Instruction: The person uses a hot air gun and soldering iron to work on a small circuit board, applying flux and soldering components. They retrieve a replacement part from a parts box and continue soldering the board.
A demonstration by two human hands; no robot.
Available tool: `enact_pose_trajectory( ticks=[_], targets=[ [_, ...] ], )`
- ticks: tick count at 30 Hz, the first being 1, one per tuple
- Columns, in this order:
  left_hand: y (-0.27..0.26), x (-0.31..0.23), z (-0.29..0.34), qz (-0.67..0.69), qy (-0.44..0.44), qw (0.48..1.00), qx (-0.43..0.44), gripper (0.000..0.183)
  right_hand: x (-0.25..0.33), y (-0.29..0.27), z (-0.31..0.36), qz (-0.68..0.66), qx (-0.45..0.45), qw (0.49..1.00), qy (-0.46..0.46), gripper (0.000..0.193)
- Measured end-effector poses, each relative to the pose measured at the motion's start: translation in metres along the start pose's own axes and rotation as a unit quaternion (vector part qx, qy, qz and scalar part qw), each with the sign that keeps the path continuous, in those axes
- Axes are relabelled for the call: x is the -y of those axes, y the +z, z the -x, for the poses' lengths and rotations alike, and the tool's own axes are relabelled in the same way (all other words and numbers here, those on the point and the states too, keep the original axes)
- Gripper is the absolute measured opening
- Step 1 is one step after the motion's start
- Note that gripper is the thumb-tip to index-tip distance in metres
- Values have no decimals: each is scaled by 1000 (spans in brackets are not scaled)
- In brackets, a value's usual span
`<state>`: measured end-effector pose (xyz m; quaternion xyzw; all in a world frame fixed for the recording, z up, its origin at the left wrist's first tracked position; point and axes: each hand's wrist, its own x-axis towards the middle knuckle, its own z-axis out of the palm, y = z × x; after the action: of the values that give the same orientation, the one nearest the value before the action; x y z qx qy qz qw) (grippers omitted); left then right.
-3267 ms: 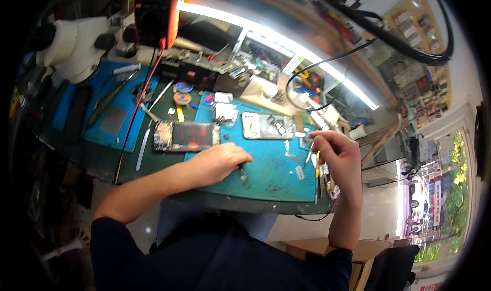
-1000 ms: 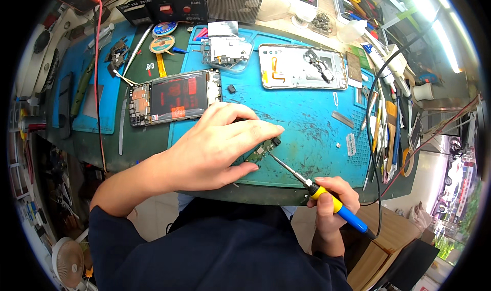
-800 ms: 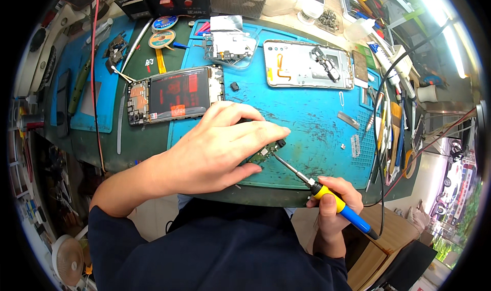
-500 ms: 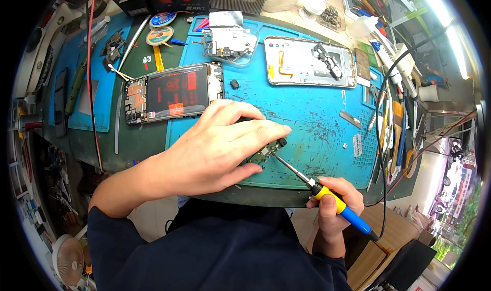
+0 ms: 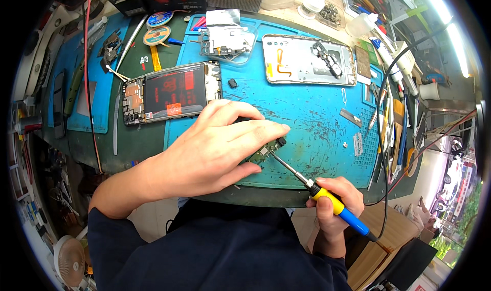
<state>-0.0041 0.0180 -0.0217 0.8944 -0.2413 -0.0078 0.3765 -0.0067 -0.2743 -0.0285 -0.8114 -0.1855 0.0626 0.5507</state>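
Note:
My left hand (image 5: 217,145) is closed over a small green circuit board (image 5: 263,152), which is mostly covered by the palm and fingers. A black part (image 5: 281,141) sits at the board's edge under my fingertips. From the right, my right hand (image 5: 335,204) grips a soldering iron (image 5: 330,201) with a yellow and blue handle, its metal tip touching or almost touching the board. Beyond my left hand lies an opened phone (image 5: 174,94), battery and inner boards exposed. A small black piece (image 5: 232,83) rests on the blue mat (image 5: 317,122) near it.
A phone back housing (image 5: 307,61) lies at the far side, beside a clear tray (image 5: 230,43) of parts. Solder spools (image 5: 156,35) stand at the back left. Tweezers and other tools (image 5: 396,122) crowd the right edge. The iron's black cable (image 5: 379,137) arcs along the right.
Both hands, the board and the iron hold nearly the same positions. The view has shifted very slightly, and the iron tip still points at the board.

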Motion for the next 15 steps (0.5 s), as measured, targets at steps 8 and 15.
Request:
enact_pose_trajectory(
  ticks=[8,15],
  targets=[
    [0,0,0,4,-2,1000,-1,75,1,-2,-1,3,11,1000,2,29],
    [0,0,0,6,0,1000,-1,75,1,-1,-1,7,8,1000,-2,29]
  ],
)
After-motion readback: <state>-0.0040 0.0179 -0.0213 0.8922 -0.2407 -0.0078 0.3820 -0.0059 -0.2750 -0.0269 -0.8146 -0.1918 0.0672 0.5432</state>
